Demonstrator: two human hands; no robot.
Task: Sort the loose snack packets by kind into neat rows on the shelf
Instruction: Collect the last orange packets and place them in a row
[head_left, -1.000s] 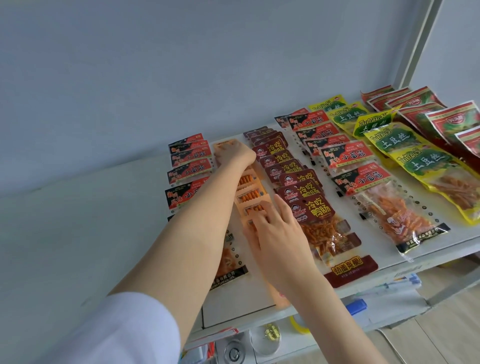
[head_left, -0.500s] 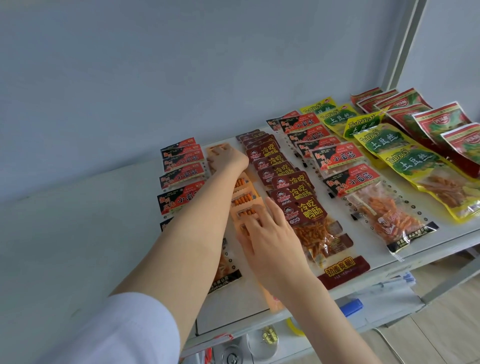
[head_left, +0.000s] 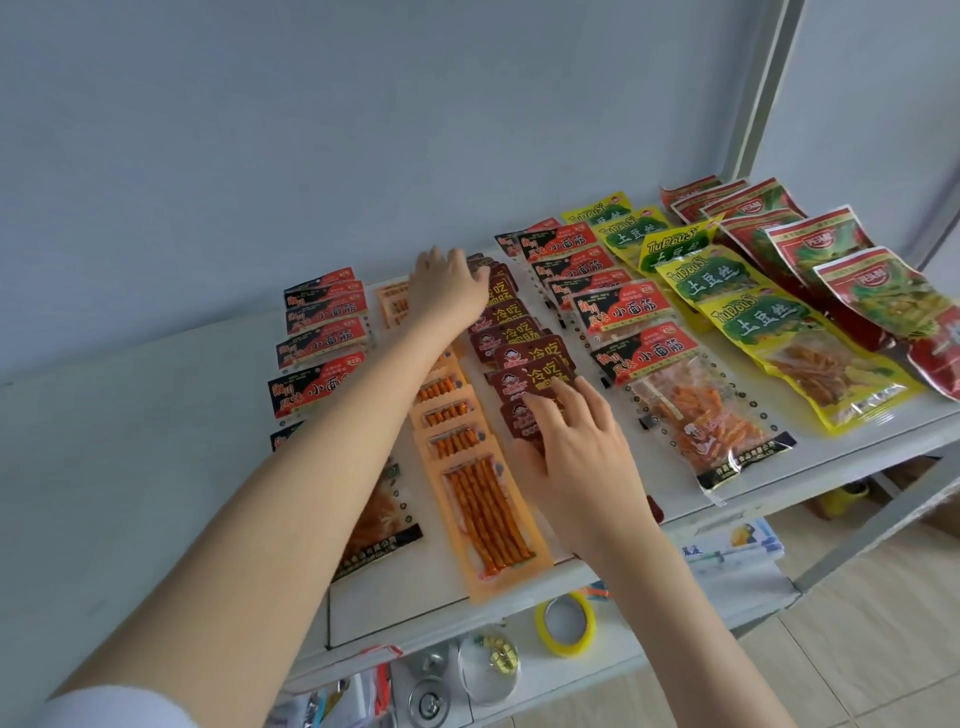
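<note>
Squaring target: the brown packet row (head_left: 524, 353), an overlapped file of dark brown snack packets on the white shelf (head_left: 405, 597). It lies between the orange stick-packet row (head_left: 485, 514) and a red-and-black packet row (head_left: 623, 312).
Row axis: runs from the front edge of the shelf toward the back wall, leaning slightly left as it recedes.
Right hand (head_left: 576, 441): lies palm down on the near end of the brown packet row. Fingers are straight and spread, pressing on the front packets and gripping nothing.
Left hand (head_left: 447, 291): reaches over the orange stick-packet row to the far end of the brown one. Fingers are extended toward the rearmost brown packets with nothing pinched. Whether the tips touch them cannot be told.
Governing relation: the brown packet row lies between the two hands, along the line that joins them. The right hand is nearer the front packets, the left hand nearer the rear ones.
Next-move requirement (judgement): any closing-up or straightening acts along this axis, each hand working its own end. A sideways push risks disturbing the neighbouring rows.
Change from the earlier frames: half a second ago both hands bracketed the orange stick-packet row, left at its far end, right fingertips on its near packets. Both hands now sit one row to the right. The front packet of the orange stick-packet row is now in full view.
</note>
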